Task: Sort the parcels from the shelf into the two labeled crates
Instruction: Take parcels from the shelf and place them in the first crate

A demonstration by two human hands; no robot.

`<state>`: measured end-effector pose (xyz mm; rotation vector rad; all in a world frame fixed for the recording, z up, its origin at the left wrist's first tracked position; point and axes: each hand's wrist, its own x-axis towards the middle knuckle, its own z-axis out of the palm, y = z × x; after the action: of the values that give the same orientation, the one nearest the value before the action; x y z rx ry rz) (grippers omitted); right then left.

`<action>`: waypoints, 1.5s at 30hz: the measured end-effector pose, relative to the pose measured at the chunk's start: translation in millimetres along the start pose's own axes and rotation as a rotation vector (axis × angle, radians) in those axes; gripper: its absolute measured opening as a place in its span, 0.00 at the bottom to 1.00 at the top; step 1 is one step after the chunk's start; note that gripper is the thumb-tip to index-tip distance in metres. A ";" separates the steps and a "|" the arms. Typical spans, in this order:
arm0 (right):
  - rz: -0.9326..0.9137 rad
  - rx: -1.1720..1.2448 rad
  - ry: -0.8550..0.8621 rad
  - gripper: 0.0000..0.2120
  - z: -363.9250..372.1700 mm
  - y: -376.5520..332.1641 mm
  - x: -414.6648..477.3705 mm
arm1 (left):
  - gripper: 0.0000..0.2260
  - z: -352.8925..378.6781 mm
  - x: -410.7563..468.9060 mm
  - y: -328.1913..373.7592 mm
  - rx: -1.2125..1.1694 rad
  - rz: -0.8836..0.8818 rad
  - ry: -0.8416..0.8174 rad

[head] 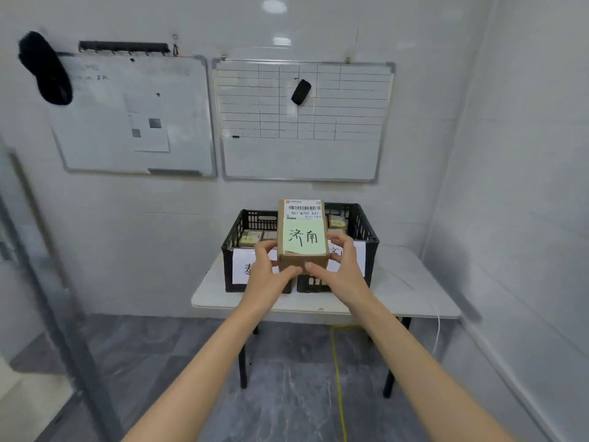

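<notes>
On the counter [414, 282], toward its left end, stands the left crate [237, 224], part-filled, paper label facing out. Raised before the counter, the left hand [266, 266] and right hand [345, 269] hold one parcel [314, 260], fingers clamped on its sides, top face up, presumably so its green note [304, 239] can be matched to a label. The right crate [365, 224] sits mid-counter.

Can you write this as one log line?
left hand and right hand hold parcel | green note on top | crates on table
</notes>
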<state>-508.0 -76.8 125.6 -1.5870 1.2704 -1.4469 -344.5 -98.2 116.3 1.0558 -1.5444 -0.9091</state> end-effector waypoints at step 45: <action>-0.002 -0.480 -0.189 0.46 -125.3 280.5 459.9 | 0.28 187.1 454.6 -174.5 0.336 -0.008 -0.132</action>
<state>-727.4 -579.9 57.5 -1.9768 1.5774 -1.0042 -543.7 -577.1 61.4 1.2579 -1.8485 -0.7513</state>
